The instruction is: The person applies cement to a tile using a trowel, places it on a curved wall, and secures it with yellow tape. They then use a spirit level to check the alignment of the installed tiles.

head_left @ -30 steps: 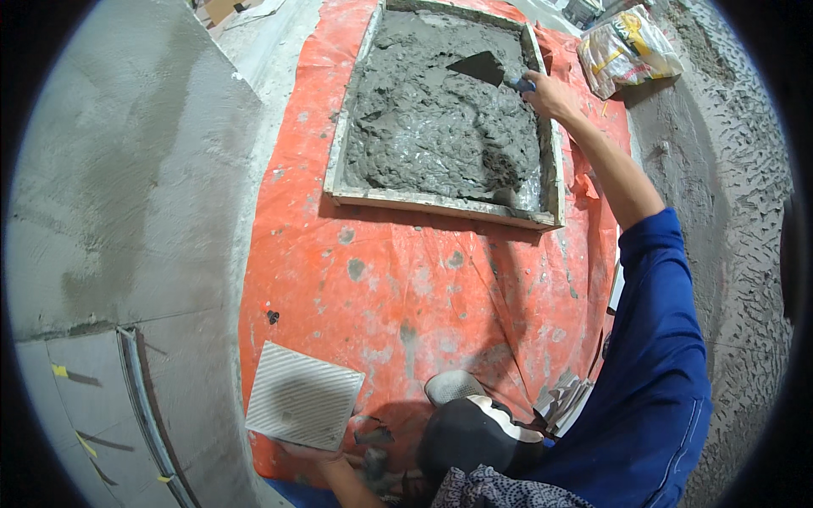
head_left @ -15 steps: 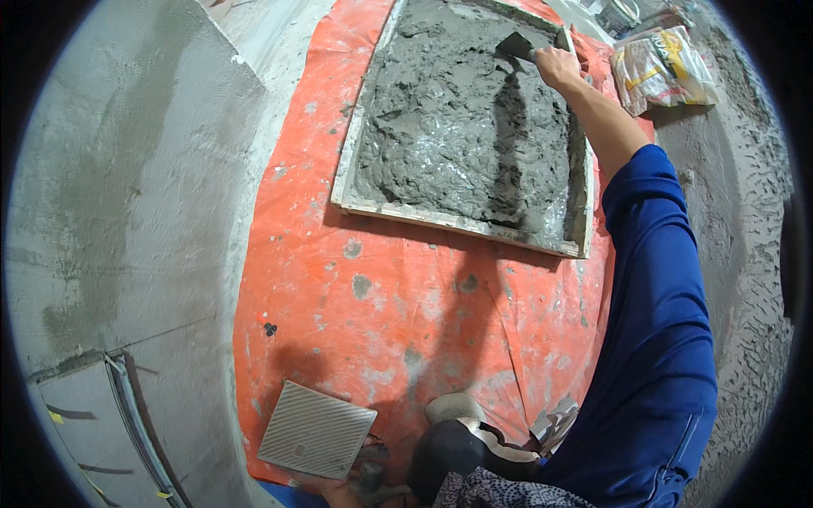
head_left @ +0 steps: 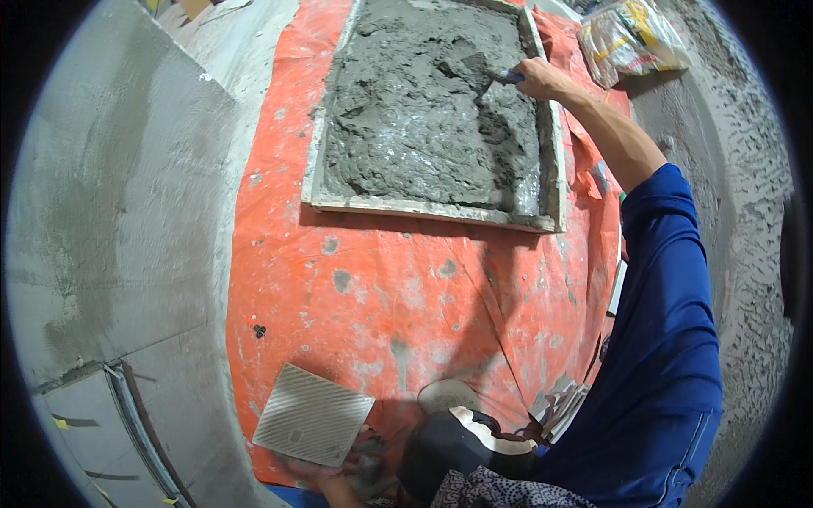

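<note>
In my right hand (head_left: 542, 79) is the handle of a trowel (head_left: 506, 76), my fingers wrapped round it. Its blade, smeared grey, lies in wet mortar (head_left: 415, 127) near the right side of a shallow pale-edged mixing tray (head_left: 423, 208). My left hand (head_left: 315, 471), low in the view, grips the lower edge of a square tile (head_left: 313, 413). The tile's ribbed back faces up, and it partly hides those fingers.
An orange plastic sheet (head_left: 398, 279) lies under the tray. A plastered wall (head_left: 127, 212) stands at the left. A white and yellow sack (head_left: 631, 42) lies at the far right. Tile pieces (head_left: 559, 406) are stacked beside my right leg. My shoe (head_left: 449, 394) rests near the tile.
The trowel blade has gone from showing clear above the mortar to lying down in it, coated grey. The whole view has shifted slightly. My left hand stays at the tile.
</note>
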Demonstrator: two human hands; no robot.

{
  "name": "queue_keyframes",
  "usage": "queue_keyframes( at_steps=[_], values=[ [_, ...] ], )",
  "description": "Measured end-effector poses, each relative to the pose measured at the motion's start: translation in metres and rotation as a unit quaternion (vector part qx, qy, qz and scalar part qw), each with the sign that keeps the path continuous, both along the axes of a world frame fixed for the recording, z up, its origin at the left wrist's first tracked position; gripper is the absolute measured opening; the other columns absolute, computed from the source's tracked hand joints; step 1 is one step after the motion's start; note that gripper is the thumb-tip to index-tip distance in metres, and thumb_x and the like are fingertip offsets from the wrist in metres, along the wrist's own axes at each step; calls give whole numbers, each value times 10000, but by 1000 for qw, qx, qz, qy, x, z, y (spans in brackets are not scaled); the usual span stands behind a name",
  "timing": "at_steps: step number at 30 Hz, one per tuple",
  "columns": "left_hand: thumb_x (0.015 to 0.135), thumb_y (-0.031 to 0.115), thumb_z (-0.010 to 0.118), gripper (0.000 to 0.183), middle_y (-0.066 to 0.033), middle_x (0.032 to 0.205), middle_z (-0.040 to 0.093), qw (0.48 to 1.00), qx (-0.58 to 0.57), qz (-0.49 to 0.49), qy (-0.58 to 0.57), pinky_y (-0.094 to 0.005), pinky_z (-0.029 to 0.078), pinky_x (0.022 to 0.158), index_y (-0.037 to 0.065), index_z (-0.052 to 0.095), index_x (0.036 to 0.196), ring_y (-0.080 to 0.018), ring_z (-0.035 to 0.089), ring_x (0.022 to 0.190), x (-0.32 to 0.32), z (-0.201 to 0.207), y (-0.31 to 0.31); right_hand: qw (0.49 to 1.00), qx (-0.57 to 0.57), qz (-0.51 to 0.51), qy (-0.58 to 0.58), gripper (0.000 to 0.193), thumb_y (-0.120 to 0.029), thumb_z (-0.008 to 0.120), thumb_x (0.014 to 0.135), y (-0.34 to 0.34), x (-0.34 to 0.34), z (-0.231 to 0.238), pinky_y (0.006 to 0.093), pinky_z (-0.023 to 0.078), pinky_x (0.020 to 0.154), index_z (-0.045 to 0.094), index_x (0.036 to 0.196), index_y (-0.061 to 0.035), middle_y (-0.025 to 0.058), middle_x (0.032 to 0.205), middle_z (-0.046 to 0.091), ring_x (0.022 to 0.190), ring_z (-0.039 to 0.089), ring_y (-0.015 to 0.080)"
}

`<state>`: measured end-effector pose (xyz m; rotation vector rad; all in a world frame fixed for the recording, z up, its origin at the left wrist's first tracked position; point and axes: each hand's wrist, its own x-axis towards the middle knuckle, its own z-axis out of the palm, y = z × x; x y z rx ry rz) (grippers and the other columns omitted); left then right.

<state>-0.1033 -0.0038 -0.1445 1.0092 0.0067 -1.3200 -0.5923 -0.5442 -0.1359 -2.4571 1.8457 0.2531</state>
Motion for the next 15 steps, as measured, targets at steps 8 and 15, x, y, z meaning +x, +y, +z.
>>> queue_keyframes(
  at_steps=[8,15],
  values=[
    [882,658,419,859,-279,1399,436,998,-25,-51,8,-780,431,806,34,321,1463,-564,497,1138,-10,5,-5,977,-149,144,-50,549,5,496,804,113,-12,13,503,512,717,600,1298,-209,147,943,572,824,650,375],
    [878,667,416,867,-283,1392,441,996,-53,-69,13,-777,438,797,33,323,1461,-565,504,1124,-13,11,7,980,-65,-165,-91,381,-41,479,852,154,-51,4,517,490,773,607,1195,-148,228,991,665,900,653,409]
  ],
)
